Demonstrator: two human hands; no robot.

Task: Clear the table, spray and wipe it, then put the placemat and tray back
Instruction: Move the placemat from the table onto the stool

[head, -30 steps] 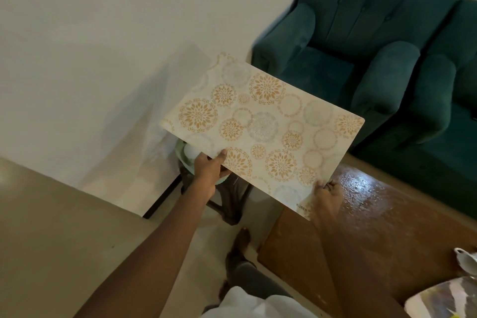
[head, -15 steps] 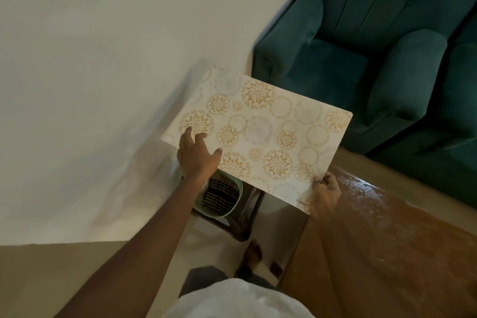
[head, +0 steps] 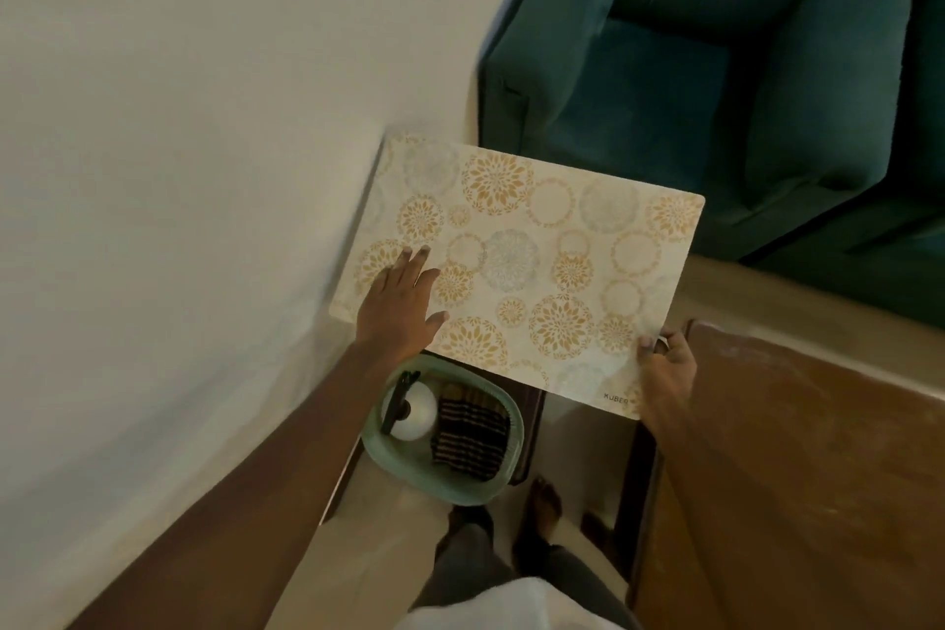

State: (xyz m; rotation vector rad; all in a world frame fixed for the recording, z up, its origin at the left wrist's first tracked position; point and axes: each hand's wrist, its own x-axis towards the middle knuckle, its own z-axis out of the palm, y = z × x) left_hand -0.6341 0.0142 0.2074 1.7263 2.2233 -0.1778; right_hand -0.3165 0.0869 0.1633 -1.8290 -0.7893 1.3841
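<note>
Cream vinyl printed with gold and grey rosettes, the placemat [head: 537, 271] is hanging level in the air in front of the person, off to the left of the brown wooden table [head: 797, 476] and clear of its top. The left hand [head: 404, 307] is lying flat on the mat's near left part, fingers straight and spread, palm down, curling round nothing. The right hand [head: 665, 373] is pinching the near right corner, thumb on top and fingers curled under the edge, just beside the printed maker's name. The mat's far left corner is sitting close to the pale wall [head: 204, 118]; I cannot tell whether they are touching. Below the mat's near edge, a green basket [head: 460, 494] is resting on a small dark stand [head: 532, 404], holding a white spray bottle [head: 417, 417] with a black trigger and a dark striped cloth [head: 470, 443] side by side. A teal armchair [head: 690, 67] is standing beyond the mat. A bare foot [head: 544, 501] is showing on the floor between stand and table.
</note>
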